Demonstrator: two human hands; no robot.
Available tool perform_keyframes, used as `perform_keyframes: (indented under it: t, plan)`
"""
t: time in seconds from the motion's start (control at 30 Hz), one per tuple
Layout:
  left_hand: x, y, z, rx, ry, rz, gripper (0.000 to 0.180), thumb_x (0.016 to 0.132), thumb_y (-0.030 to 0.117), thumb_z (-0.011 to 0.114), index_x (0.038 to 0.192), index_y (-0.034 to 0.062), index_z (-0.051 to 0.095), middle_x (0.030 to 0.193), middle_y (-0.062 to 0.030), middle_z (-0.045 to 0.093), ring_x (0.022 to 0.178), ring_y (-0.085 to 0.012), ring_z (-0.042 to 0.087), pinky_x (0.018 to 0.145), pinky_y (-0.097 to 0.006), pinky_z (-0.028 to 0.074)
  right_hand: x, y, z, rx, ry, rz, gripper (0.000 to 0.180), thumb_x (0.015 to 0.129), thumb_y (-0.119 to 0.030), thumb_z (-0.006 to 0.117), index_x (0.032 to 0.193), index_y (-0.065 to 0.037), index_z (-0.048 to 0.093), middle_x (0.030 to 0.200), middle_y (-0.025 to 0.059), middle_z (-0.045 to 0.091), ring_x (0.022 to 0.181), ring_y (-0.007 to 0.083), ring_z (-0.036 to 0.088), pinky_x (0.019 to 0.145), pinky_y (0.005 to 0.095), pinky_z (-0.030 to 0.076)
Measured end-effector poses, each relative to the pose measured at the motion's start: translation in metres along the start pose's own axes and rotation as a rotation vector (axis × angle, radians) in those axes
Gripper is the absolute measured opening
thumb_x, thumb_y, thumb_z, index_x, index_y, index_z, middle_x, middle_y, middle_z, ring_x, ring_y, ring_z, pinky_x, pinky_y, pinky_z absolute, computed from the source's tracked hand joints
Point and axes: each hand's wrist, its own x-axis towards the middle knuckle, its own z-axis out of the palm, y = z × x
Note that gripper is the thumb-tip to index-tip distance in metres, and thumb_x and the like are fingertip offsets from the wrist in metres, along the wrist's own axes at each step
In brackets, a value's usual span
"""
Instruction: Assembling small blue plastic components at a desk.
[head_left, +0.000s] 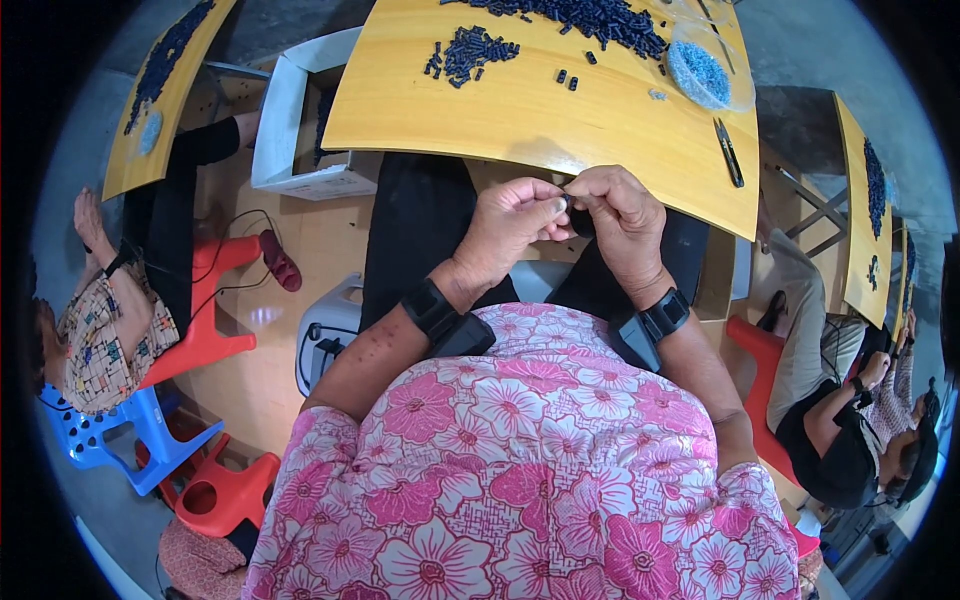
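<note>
Pinching closely, fingers [553,208] apparently hold something dark [569,203].

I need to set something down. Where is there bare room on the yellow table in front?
The widest bare patch of the table runs between the small dark pile and the near edge; it extends right to the black snips. The far edge is crowded by the dark heap, the far right corner by the round tub.
</note>
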Motion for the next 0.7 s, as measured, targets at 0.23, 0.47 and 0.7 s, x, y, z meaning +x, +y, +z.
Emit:
perform_keyframes:
  t: [0.23, 0.47, 0.7]
  plan:
    - [-0.002, 0.002, -0.002, 0.048, -0.021, 0.036, 0.013, 0.092, 0.009, 0.058, 0.100, -0.0009, 0.061, 0.084, -0.0047, 0.062, 0.074, -0.0091, 0.061, 0.073, -0.025, 0.054, -0.002, -0.004, 0.003, 0.089, 0.032, 0.142, 0.017, 0.082, 0.005, 0.057, 0.090, -0.005, 0.067, 0.085, 0.0044, 0.064, 0.074, 0.0117, 0.062, 0.064, 0.0225, 0.050]
    - [-0.004, 0.002, -0.004, 0.117, -0.030, 0.053, 0.014, 0.092, 0.009, 0.059, 0.101, -0.0020, 0.061, 0.086, -0.0057, 0.064, 0.075, -0.0095, 0.062, 0.072, -0.023, 0.055, -0.003, -0.004, 0.001, 0.252, -0.016, 0.253, 0.012, 0.086, 0.001, 0.057, 0.092, -0.004, 0.067, 0.085, 0.0014, 0.063, 0.073, 0.0064, 0.060, 0.057, 0.0188, 0.049]
    - [-0.004, 0.001, -0.006, 0.147, -0.038, 0.088, 0.015, 0.092, 0.008, 0.059, 0.101, -0.0034, 0.061, 0.086, -0.0062, 0.064, 0.075, -0.0100, 0.062, 0.072, -0.024, 0.055, 0.002, -0.009, -0.006, 0.042, -0.089, 0.087, 0.023, 0.078, 0.007, 0.059, 0.093, -0.008, 0.066, 0.086, 0.0033, 0.063, 0.074, 0.0125, 0.062, 0.059, 0.0231, 0.053]
